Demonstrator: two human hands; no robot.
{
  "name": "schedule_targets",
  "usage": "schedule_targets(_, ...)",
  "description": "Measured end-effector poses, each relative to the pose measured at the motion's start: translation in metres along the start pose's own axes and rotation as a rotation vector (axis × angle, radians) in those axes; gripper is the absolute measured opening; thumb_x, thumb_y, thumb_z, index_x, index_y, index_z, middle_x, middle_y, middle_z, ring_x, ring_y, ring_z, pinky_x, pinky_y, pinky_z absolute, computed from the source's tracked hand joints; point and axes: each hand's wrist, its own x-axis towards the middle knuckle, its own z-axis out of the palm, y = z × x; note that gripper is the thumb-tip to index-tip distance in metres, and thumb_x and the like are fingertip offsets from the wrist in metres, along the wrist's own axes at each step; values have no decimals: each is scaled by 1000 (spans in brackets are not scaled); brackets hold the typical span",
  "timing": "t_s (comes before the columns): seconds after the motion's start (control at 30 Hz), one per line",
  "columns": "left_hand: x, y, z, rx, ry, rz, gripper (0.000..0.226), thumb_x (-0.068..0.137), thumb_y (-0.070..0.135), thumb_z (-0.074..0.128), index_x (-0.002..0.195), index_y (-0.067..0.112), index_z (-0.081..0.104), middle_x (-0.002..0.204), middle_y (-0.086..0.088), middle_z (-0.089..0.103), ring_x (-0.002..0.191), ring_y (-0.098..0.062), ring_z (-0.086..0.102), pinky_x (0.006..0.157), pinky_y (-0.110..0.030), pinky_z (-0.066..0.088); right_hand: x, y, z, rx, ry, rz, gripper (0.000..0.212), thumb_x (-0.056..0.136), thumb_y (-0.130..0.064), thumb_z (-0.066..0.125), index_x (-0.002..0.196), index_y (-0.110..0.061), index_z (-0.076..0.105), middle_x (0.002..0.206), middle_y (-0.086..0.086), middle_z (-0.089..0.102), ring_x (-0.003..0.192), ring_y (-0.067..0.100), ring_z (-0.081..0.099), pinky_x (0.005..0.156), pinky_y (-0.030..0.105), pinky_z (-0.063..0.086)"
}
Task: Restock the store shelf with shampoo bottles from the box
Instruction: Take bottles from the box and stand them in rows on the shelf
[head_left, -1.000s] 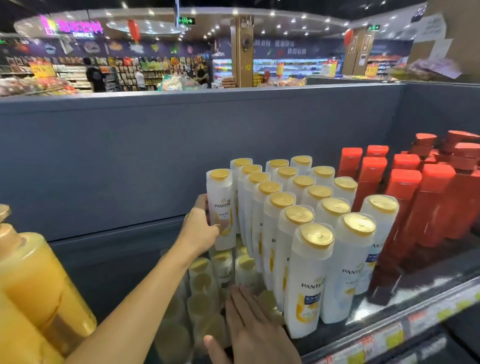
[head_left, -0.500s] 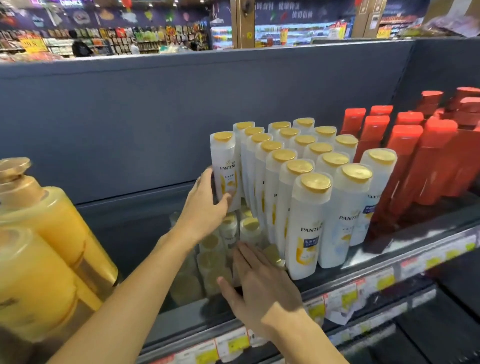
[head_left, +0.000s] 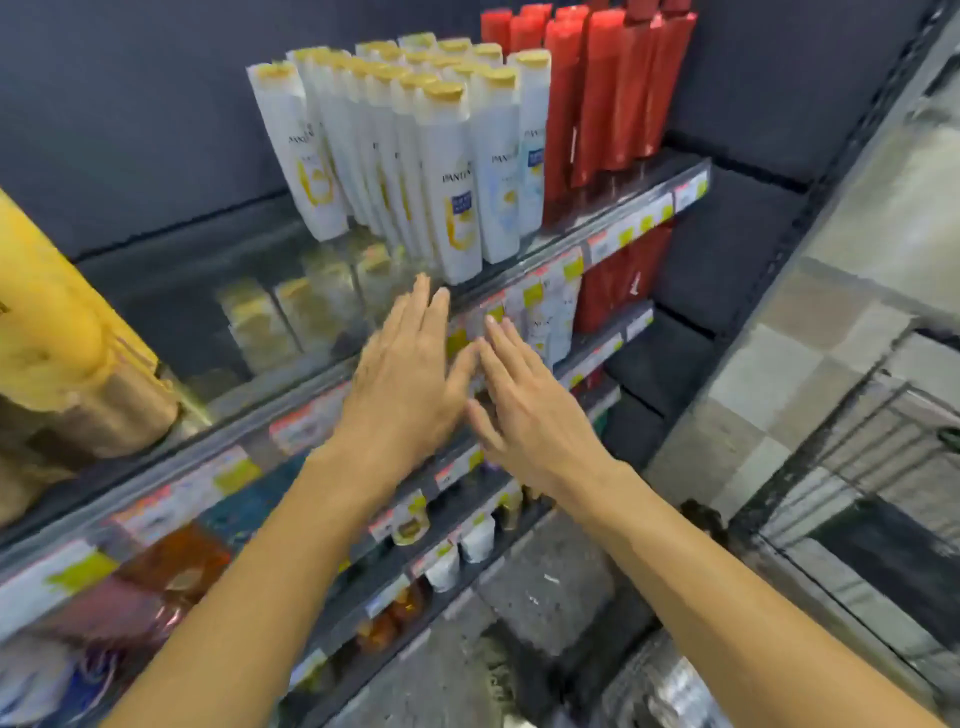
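Note:
Several white shampoo bottles (head_left: 447, 171) with gold caps stand in rows on the glossy top shelf (head_left: 171, 322). One bottle (head_left: 298, 156) stands alone at the left edge of the group. My left hand (head_left: 405, 384) hovers flat in front of the shelf edge, fingers spread, holding nothing. My right hand (head_left: 524, 410) is beside it, also flat and empty, thumbs nearly touching. Both hands are apart from the bottles. No box is in view.
Tall red bottles (head_left: 602, 93) stand right of the white ones. Large yellow pump bottles (head_left: 57, 338) fill the shelf's left end. Lower shelves (head_left: 452, 566) hold small pouches and bottles behind price tags. A wire cart (head_left: 878, 467) stands on the tiled floor at right.
My left hand has let go of the leftmost white bottle and drawn back. Both hands have pulled away from the shelf, and the view has tilted down toward the lower shelves and floor.

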Motion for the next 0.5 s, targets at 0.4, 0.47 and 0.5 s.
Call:
schedule_targets(0.4,-121,125,163,115,-512,278,68,100,50,23,153,9,9,162,-9,6,149,-23,4,118,-48,18,-251,84,0,-17,-246,615,73,101,-52,26,155,-7,6,163,8,-3,150,18,-4,121,30,2)
schedule_targets(0.47,-133,148,192,108,-600,308,68,100,51,22,153,9,13,161,-9,11,149,-24,8,117,-49,20,-296,103,8,14,-309,747,72,101,-52,27,154,-7,8,163,8,0,150,19,-1,120,30,4)
schedule_targets(0.5,-141,160,207,102,-636,327,67,100,51,22,152,9,15,160,-10,13,148,-24,10,116,-50,20,-322,109,10,36,-352,823,71,102,-51,28,154,-6,11,163,8,4,150,21,4,120,32,8)
